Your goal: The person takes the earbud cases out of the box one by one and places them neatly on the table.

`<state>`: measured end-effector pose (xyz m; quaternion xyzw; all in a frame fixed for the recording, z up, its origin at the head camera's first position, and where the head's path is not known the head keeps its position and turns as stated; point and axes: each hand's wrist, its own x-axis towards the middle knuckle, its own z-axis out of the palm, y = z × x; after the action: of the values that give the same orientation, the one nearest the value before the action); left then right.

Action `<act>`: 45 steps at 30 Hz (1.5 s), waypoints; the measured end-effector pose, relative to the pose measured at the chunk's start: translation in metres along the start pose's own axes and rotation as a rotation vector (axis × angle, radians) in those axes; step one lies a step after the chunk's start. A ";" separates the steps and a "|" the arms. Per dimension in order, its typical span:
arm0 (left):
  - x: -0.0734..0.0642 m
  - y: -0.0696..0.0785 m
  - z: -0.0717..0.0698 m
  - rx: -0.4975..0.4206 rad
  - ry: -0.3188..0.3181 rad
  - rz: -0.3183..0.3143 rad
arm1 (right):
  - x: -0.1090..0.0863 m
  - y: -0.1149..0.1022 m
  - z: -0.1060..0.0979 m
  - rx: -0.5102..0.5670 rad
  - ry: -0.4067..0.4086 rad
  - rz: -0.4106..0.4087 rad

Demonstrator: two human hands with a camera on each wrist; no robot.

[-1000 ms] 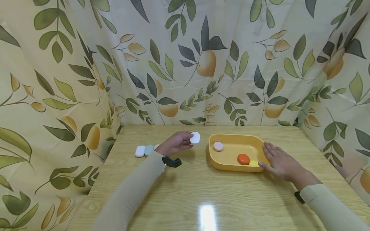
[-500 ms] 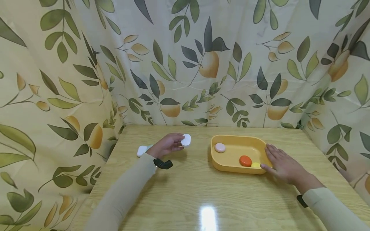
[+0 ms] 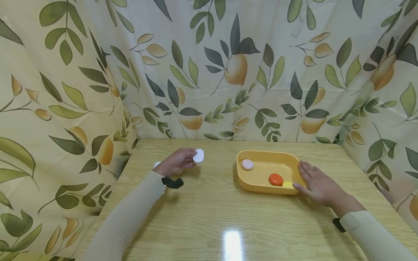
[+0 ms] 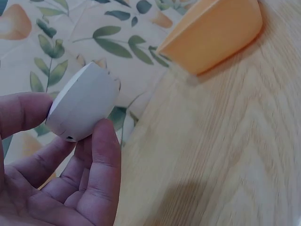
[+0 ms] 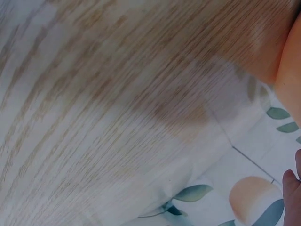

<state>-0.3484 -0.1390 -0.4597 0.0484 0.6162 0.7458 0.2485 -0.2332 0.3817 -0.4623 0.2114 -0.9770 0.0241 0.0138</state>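
In the head view my left hand (image 3: 176, 162) is raised above the table's far left, pinching a white, round-cornered puck-like piece (image 3: 198, 156) between thumb and fingers. The left wrist view shows that white piece (image 4: 87, 101) tilted, with a small dark notch at its lower edge. My right hand (image 3: 318, 185) rests with straight fingers along the right end of a yellow tray (image 3: 243, 183). Inside the tray lie a pale pink disc (image 3: 247, 164), an orange-red disc (image 3: 275, 179) and a yellow piece (image 3: 287, 184) near the right thumb.
Behind my left wrist a sliver of another white piece (image 3: 157, 164) shows; the hand hides whatever else is there. The wooden table (image 3: 202, 217) ends at a patterned curtain (image 3: 228, 105), which also runs along both sides.
My left hand has moved left, away from the tray, still gripping the white piece. It now covers most of the pieces at the left. My right hand stays at the tray.
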 end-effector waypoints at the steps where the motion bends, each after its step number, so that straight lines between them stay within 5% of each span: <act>1: -0.001 0.001 -0.003 0.004 0.004 0.001 | 0.000 0.000 0.000 0.000 -0.001 0.001; 13: -0.017 0.016 -0.034 0.063 0.015 0.025 | 0.003 0.001 -0.008 -0.007 -0.022 0.003; 27: -0.032 0.012 -0.062 0.072 0.014 0.023 | 0.002 0.001 -0.006 0.006 -0.012 -0.005; 45: -0.057 0.015 -0.100 0.076 0.161 0.021 | 0.002 -0.001 -0.005 0.006 -0.033 -0.009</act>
<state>-0.3414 -0.2547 -0.4561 0.0041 0.6616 0.7258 0.1884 -0.2345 0.3807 -0.4577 0.2163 -0.9760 0.0232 -0.0028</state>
